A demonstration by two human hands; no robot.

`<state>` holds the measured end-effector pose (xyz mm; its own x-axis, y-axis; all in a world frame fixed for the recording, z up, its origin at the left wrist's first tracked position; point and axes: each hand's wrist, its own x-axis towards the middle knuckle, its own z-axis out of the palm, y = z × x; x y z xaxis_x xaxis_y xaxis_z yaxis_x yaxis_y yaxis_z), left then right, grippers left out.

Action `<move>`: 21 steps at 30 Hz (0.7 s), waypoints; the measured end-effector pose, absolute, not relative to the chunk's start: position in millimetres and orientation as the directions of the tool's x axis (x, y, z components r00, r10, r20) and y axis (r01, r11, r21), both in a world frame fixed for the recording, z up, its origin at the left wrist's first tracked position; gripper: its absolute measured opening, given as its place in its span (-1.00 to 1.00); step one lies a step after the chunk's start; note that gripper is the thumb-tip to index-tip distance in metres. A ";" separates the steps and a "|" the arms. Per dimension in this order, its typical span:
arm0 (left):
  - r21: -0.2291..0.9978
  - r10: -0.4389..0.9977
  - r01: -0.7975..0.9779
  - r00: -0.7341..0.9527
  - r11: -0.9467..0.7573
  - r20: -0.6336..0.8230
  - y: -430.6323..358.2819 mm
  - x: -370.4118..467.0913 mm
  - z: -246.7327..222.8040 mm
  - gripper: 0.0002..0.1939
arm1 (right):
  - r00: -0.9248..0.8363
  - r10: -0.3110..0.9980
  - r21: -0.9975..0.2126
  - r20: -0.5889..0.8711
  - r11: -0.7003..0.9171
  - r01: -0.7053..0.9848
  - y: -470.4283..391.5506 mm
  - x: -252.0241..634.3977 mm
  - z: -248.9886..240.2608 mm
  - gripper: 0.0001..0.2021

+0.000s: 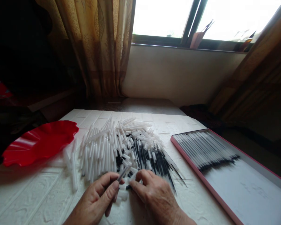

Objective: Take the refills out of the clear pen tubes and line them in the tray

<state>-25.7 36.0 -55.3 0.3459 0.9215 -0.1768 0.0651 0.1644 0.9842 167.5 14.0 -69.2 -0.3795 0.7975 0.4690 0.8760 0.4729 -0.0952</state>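
Observation:
My left hand [99, 195] pinches a slim grey pen-like tube [123, 172] between thumb and forefinger, its tip pointing up and away from me. Close beside it, my right hand [153, 190] is closed at the near edge of the pile, thumb and forefinger together. A pale translucent bit shows by those fingertips, too blurred to name. In front of both hands lie a heap of translucent white tubes [99, 150], many thin black rods [152, 159] with fine tips, and small white sleeves [126, 161] scattered among them.
On the right, a pink-edged tray [194, 168] holds a row of clear tubes with black ends [206, 148]. A red wavy-rimmed dish [42, 142] stands at the left. The white embossed tabletop [25, 200] ends before a window wall [168, 72] and curtains [100, 47].

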 end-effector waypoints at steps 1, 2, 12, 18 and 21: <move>0.984 0.920 0.077 0.349 0.161 -0.178 36.5 -26.5 -56.6 -0.49 | -0.376 0.796 -0.089 0.474 0.468 0.879 14.7 166.5 -70.3 -0.82; 0.984 0.918 0.091 0.355 0.152 -0.175 37.0 -27.4 -58.0 -0.50 | -0.372 0.796 -0.089 0.478 0.465 0.881 15.3 165.7 -71.5 -0.82; 0.977 0.878 0.206 0.458 0.049 -0.141 41.5 -35.6 -72.5 -0.52 | -0.367 0.775 -0.051 0.514 0.455 0.889 14.5 163.0 -73.7 -0.77; 0.970 0.861 0.244 0.495 -0.009 -0.117 43.4 -34.0 -69.5 -0.53 | -0.369 0.785 -0.071 0.498 0.461 0.885 15.0 162.5 -75.5 -0.78; 0.957 0.865 0.280 0.496 -0.070 -0.081 41.9 -34.0 -67.5 -0.55 | -0.364 0.782 -0.101 0.506 0.473 0.875 15.4 166.5 -77.2 -0.82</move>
<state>-34.0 41.9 -67.5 0.4958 0.8646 -0.0815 0.2798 -0.0703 0.9575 166.5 15.4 -77.2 -0.3641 0.7819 0.5060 0.8752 0.4731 -0.1013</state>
